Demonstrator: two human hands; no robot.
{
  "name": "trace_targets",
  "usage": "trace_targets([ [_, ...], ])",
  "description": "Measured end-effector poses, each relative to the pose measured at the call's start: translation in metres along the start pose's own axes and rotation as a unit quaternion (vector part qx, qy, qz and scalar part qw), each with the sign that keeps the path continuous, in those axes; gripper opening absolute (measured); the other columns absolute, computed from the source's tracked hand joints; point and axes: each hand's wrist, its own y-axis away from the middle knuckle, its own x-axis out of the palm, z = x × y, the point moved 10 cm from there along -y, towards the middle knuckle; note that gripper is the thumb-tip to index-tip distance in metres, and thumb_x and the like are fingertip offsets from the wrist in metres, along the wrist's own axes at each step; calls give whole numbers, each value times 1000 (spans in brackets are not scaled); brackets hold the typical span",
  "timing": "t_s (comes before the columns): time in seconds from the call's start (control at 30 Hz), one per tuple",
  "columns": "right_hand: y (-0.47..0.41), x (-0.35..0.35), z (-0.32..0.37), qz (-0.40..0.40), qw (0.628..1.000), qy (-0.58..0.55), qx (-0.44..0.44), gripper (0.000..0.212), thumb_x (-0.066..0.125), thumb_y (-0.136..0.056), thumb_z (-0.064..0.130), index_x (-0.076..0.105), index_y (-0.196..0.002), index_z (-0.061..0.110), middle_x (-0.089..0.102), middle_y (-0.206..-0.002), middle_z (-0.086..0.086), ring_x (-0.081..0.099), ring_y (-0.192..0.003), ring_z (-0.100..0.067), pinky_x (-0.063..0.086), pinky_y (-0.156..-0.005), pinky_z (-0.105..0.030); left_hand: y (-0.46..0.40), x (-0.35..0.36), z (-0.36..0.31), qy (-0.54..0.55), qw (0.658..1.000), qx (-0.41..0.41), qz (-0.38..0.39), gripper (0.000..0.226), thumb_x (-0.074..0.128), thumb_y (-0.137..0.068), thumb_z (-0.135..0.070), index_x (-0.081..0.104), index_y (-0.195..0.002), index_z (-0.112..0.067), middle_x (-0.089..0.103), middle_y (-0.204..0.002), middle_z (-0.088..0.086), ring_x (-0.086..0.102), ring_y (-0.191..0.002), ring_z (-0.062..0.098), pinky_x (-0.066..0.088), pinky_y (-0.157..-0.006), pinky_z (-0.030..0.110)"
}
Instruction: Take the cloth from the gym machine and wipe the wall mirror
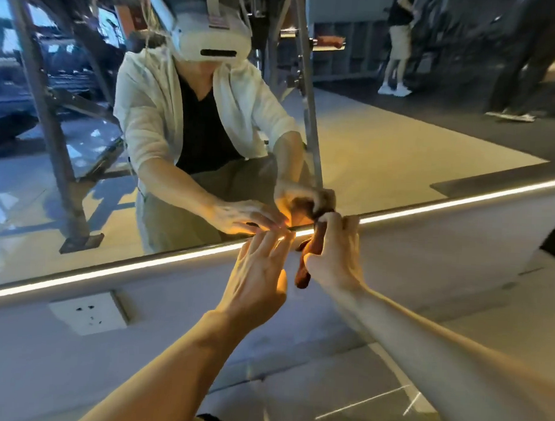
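Dim room, cool grey cast. Bright light strip (172, 260) under the mirror (384, 145) throws warm orange glow on both hands. Picture soft throughout, background reflections smeared; straight lines bow at the edges.

Both bare forearms reach forward and upward from the lower edge of the view, converging toward the middle. The left hand (260, 273) is seen from its back, wrist straight, fingers extended and slightly spread, fingertips pointing up and away; it holds nothing. The right hand (335, 251) sits just beside it, a little higher, also seen from the back, its fingers curled into a closed grip round a bunched rust-brown cloth (305, 269) whose end hangs below the palm.
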Motion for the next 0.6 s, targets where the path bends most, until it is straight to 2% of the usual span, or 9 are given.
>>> trace_targets([
  [0.1, -13, -31, -17, -98, 992, -72, 46, 48, 63, -82, -9, 53, -127, 6, 45, -132, -13, 49, -119, -29, 31, -81, -14, 0, 0, 1, -26, 1000, 14, -5, 73, 73, -77, 3, 48, -144, -11, 42, -150, 8, 37, -137, 26, 29, -113, 36],
  [0.17, -14, -49, -30, -172, 975, -98, 103, 46, 61, -84, -8, 50, -128, 2, 48, -131, -16, 52, -120, -33, 40, -87, -24, 0, 1, 6, -34, 999, 14, -6, 72, 75, -76, 3, 50, -142, -8, 45, -148, 10, 41, -137, 30, 33, -112, 38],
  [0.2, -10, -48, -25, -181, 975, -81, 98, 46, 61, -85, -7, 50, -128, 2, 49, -132, -16, 51, -121, -34, 42, -91, -29, 1, 1, 7, -31, 999, 16, -6, 72, 75, -75, 3, 50, -142, -7, 45, -148, 10, 42, -136, 30, 34, -111, 38],
  [0.3, 8, -11, 17, -102, 994, -31, -32, 48, 69, -85, -1, 54, -130, 7, 48, -134, -12, 48, -124, -29, 41, -95, -25, 1, -5, 8, -4, 999, 26, -22, 74, 74, -74, 7, 50, -141, -11, 47, -146, 8, 45, -132, 28, 42, -105, 38],
  [0.37, 17, 11, 32, -43, 995, -40, -81, 47, 72, -85, 1, 58, -128, 11, 49, -133, -9, 50, -122, -25, 40, -91, -19, 0, -12, 9, 14, 999, 26, -42, 74, 75, -75, 8, 50, -141, -15, 51, -143, 9, 48, -127, 29, 45, -100, 37],
  [0.4, 16, 10, 34, -40, 994, -43, -92, 43, 73, -86, 3, 60, -125, 12, 52, -130, -8, 52, -119, -25, 38, -89, -18, 0, -14, 9, 17, 998, 27, -49, 75, 75, -75, 8, 49, -140, -18, 52, -142, 10, 50, -124, 30, 47, -97, 38],
  [0.47, 8, -6, 25, -71, 993, -33, -89, 34, 73, -87, 7, 63, -119, 11, 57, -124, -10, 55, -115, -26, 34, -85, -18, 1, -16, 10, 14, 998, 29, -47, 78, 74, -72, 11, 46, -138, -20, 51, -141, 9, 51, -122, 32, 47, -94, 37],
  [0.57, 0, -32, -7, -146, 989, -27, -9, 35, 70, -90, 7, 59, -123, 11, 56, -127, -12, 52, -119, -30, 37, -85, -24, 7, -12, 15, -28, 999, 14, -31, 70, 74, -70, 10, 54, -134, -7, 51, -140, 12, 51, -124, 35, 49, -96, 43],
  [0.6, 3, -29, -9, -137, 990, -20, -3, 36, 68, -91, 6, 57, -124, 11, 54, -129, -12, 51, -120, -30, 38, -87, -25, 9, -11, 17, -38, 999, 6, -25, 69, 75, -70, 9, 55, -135, -4, 51, -140, 13, 51, -124, 35, 49, -98, 45],
])
